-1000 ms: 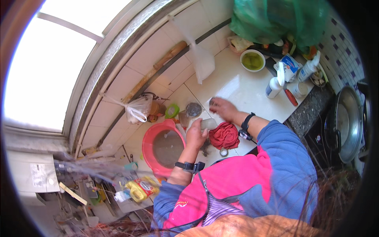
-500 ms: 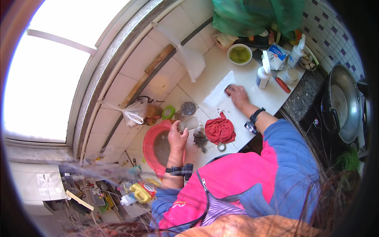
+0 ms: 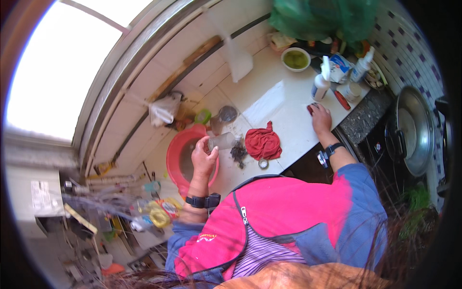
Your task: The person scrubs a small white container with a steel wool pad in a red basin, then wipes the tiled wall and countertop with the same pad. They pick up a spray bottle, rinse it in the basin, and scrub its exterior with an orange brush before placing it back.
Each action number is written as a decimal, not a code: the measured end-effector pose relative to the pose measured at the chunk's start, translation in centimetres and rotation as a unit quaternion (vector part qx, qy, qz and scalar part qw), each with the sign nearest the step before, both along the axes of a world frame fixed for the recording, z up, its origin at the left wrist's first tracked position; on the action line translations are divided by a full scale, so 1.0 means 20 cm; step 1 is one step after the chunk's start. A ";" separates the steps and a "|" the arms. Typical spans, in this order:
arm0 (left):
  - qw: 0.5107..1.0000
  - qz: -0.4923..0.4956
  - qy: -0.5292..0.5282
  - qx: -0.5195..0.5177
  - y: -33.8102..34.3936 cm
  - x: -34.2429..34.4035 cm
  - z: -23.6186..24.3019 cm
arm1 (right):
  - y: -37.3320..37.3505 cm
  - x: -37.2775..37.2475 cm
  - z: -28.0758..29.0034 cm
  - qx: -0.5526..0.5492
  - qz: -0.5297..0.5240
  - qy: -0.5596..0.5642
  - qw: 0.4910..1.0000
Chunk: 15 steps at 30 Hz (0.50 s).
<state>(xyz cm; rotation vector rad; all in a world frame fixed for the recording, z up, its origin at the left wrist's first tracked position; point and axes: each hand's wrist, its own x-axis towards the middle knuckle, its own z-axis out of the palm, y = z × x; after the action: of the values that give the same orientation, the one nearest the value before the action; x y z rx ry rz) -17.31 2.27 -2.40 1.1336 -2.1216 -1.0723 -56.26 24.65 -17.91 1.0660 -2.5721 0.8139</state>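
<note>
My left hand grips a clear cylindrical container lying sideways above the rim of the pink basin, which holds murky water. Beside it, dark debris is on the white counter near a crumpled red cloth and a small metal ring. My right hand is on the counter farther right, fingers closed on a small dark reddish object that I cannot make out clearly. A dark round lid or dish and a green ring sit behind the container.
Spray bottles, a red-handled item and a bowl of green liquid stand along the back right, under a green bag. A large pan is on the stove at right. A yellow bottle lies at lower left.
My right hand has swept rightward across the counter toward the spray bottles with the small object. My left hand, holding the container, has shifted slightly left.
</note>
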 end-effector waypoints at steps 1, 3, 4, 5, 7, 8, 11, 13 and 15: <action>0.999 0.005 0.032 0.012 0.00 0.05 0.00 | 0.04 0.04 -0.02 0.002 0.004 0.018 1.000; 0.992 0.035 0.104 0.062 0.00 0.17 0.00 | 0.08 0.22 -0.08 0.012 0.072 0.020 0.997; 0.995 0.067 0.008 0.076 -0.01 0.24 0.01 | 0.05 0.33 -0.10 0.000 0.119 0.001 0.993; 0.993 0.090 0.002 0.072 0.01 0.30 0.01 | 0.02 0.44 -0.12 -0.005 0.166 -0.006 0.986; 0.991 0.124 -0.007 0.057 0.05 0.42 0.00 | -0.04 0.59 -0.13 -0.020 0.270 -0.010 0.963; 0.987 0.138 0.003 0.080 0.07 0.47 -0.01 | -0.06 0.63 -0.13 -0.024 0.304 -0.016 0.952; 0.968 0.182 0.146 0.090 0.17 0.66 -0.02 | -0.07 0.61 -0.10 -0.043 0.320 -0.070 0.944; 0.960 0.227 0.151 0.057 0.19 0.82 0.00 | -0.02 0.56 -0.10 -0.003 0.288 -0.049 0.956; 0.942 0.293 0.151 0.055 0.19 0.99 0.04 | 0.03 0.54 -0.13 0.038 0.256 -0.036 0.965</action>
<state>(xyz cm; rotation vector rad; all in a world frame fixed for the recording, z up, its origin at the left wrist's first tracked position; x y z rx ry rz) 2.55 6.03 -1.63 1.4255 -1.3694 -1.0000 -45.54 25.18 -20.42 1.7982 -2.4252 0.8773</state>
